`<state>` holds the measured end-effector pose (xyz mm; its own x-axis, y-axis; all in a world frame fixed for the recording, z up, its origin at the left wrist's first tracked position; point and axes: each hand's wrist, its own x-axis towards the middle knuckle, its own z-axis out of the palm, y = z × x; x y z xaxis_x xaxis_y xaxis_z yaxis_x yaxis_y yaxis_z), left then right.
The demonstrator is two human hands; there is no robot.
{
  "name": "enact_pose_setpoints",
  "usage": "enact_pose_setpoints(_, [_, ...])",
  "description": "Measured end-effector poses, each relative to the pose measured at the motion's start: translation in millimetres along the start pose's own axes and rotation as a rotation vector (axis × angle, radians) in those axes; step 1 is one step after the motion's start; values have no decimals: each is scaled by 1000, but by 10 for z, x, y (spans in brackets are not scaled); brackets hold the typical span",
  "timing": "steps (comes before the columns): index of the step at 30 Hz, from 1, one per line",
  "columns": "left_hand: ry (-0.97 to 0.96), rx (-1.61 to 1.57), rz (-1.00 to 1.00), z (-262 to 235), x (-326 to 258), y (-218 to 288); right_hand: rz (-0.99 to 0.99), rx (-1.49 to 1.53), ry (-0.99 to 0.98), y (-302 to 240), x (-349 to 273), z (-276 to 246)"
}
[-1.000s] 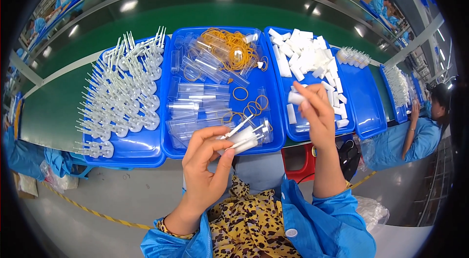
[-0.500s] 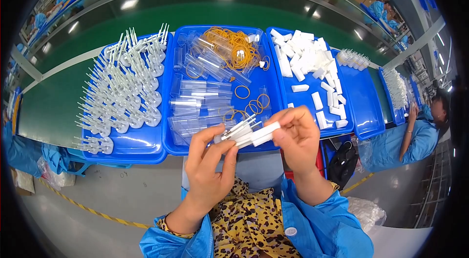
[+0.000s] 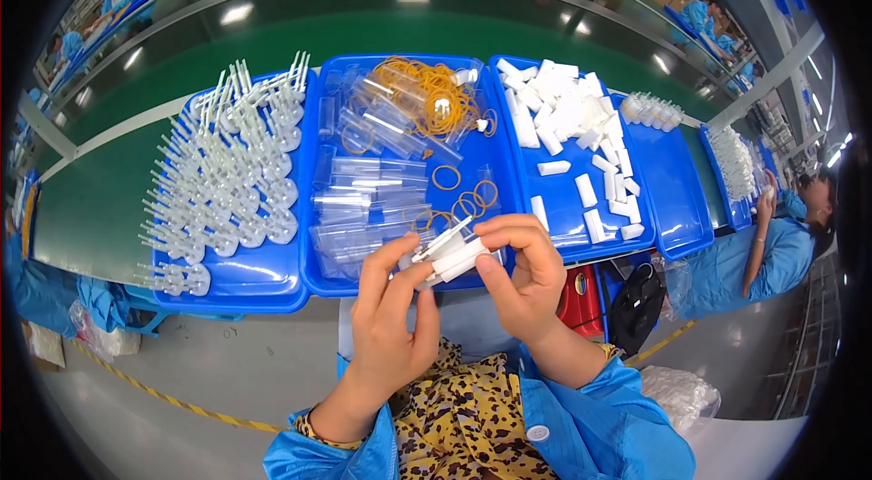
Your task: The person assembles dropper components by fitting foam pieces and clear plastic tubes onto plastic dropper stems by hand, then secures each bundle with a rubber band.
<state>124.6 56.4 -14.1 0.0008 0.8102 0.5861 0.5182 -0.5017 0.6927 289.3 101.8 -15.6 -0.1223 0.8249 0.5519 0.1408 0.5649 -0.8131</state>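
In front of my chest, my left hand (image 3: 395,321) is closed around a white plastic piece with thin prongs (image 3: 442,240), which point up and to the right. My right hand (image 3: 527,285) pinches a white rectangular block (image 3: 463,260) between thumb and fingers. That block lies along the prongs; whether it is slid onto them or only beside them cannot be made out. Both hands are just over the front edge of the middle blue tray (image 3: 490,153). It holds clear plastic sleeves (image 3: 368,185) and tan rubber bands (image 3: 440,94).
At left, a blue tray (image 3: 259,285) carries many upright white pronged pieces (image 3: 227,171). On the right, another blue tray (image 3: 554,189) holds loose white blocks (image 3: 563,108). Beyond runs a green conveyor belt (image 3: 354,21). A co-worker in blue (image 3: 772,244) sits at far right.
My right hand has moved left and slightly down, bringing the white block in closer to the pronged piece. My left hand keeps its grip almost in place.
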Motion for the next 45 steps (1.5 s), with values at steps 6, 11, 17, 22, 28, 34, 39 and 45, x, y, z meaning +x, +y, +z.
enact_pose_setpoints(6, [-17, -325, -239, 34, -40, 45, -120, -132, -48, -80, -6, 1])
enact_pose_setpoints(11, [-134, -153, -191, -8, -32, 3, -240, -251, -119, 48, 299, -365])
enact_pose_setpoints(17, [-103, -670, -385, -9, -13, 30, -116, -1040, -261, 648, 736, -1086])
enact_pose_setpoints(22, [-104, -732, -362, -65, -15, 2, 88, -968, -251, 718, 693, -1115])
enact_pose_setpoints(28, [-9, -512, -329, -2, -8, 28, 208, -193, -67, 411, 574, -878])
enact_pose_setpoints(34, [110, -60, -57, 58, -16, -71, 454, 431, -145, 141, 405, -602])
enact_pose_setpoints(39, [130, -57, -84, 34, -8, -4, 305, 524, -195, 68, 306, -351])
enact_pose_setpoints(45, [150, -5, -77, 20, -12, -21, 333, 650, -179, 44, 233, -240])
